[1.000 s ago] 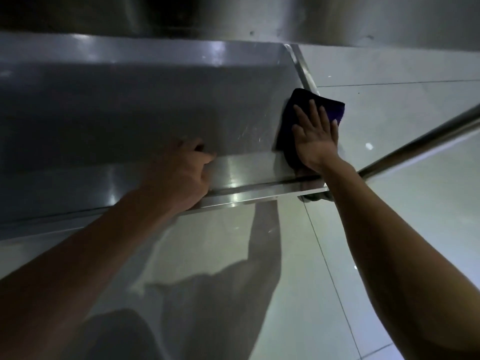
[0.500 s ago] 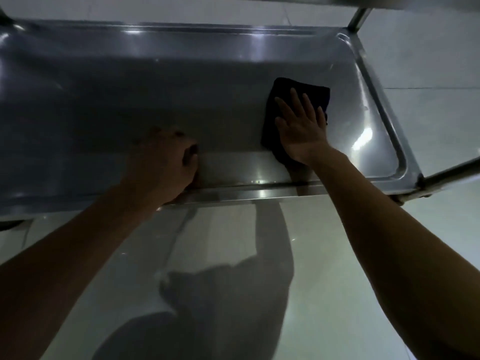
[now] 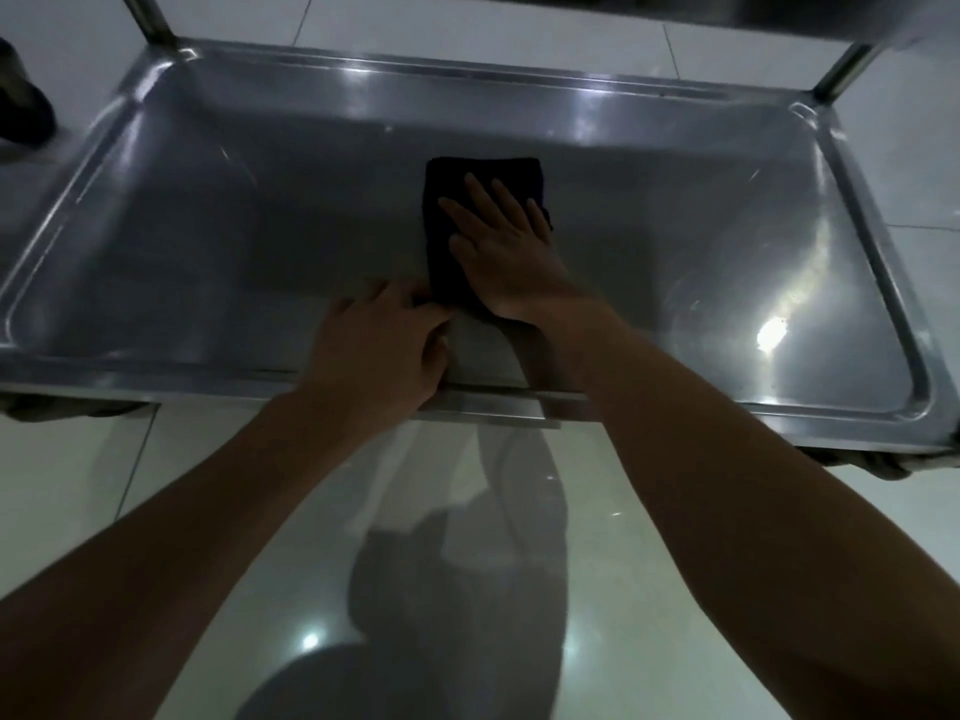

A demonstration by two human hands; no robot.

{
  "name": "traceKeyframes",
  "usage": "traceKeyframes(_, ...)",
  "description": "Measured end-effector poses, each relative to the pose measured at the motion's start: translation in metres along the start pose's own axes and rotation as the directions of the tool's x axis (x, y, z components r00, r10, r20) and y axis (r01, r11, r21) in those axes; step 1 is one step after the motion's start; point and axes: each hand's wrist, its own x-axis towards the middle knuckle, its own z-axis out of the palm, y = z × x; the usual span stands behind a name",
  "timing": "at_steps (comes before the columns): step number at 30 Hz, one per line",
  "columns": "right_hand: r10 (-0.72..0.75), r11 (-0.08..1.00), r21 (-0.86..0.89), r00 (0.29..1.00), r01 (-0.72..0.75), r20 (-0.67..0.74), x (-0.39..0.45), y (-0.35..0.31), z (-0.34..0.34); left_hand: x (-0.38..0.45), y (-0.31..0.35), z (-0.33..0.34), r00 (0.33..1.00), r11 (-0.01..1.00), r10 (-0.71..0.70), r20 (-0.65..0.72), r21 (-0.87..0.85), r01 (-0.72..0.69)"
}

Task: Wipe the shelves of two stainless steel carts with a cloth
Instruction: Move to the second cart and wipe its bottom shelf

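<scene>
The lower stainless steel shelf [image 3: 208,226] of a cart fills the upper half of the head view, a shallow tray with a raised rim. A dark folded cloth [image 3: 483,171] lies flat near its middle. My right hand [image 3: 498,246] presses on the cloth with its fingers spread and straight. Just left of it, my left hand [image 3: 379,350] rests over the shelf's near rim, its fingers reaching onto the shelf floor up to the cloth's near corner.
Two upright cart posts rise at the far corners, one on the left [image 3: 150,18] and one on the right [image 3: 847,65]. An upper shelf edge [image 3: 810,13] overhangs at top right. A dark object [image 3: 21,111] stands on the glossy tiled floor [image 3: 156,511] at far left.
My right hand has slid the cloth leftwards from the shelf's right end to its middle. My left hand has loosened from the near rim and now lies beside the cloth.
</scene>
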Motion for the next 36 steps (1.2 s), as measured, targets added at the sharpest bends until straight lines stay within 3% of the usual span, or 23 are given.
traceKeyframes(4,0.047,0.999,-0.023,0.999,-0.047,-0.022,-0.011,0.035,-0.008,0.015,0.022,-0.003,0.999,0.999,-0.04,0.032,0.015,0.04)
traceKeyframes(12,0.259,0.965,-0.032,0.965,-0.261,-0.052,-0.053,0.154,-0.052,0.051,0.132,0.017,0.989,0.985,0.125,0.073,-0.126,-0.115)
traceKeyframes(20,0.509,0.848,-0.112,0.855,-0.518,-0.101,-0.103,0.285,-0.101,0.066,0.157,0.034,0.982,0.991,0.128,0.142,-0.051,-0.122)
traceKeyframes(26,0.516,0.842,-0.122,0.851,-0.525,-0.101,-0.131,0.288,-0.089,0.071,0.155,0.036,0.979,0.987,0.158,0.129,-0.021,-0.157)
traceKeyframes(36,0.675,0.738,0.066,0.732,-0.672,-0.093,-0.214,0.226,-0.073,0.067,0.161,0.037,0.982,0.988,0.129,0.14,-0.105,-0.114)
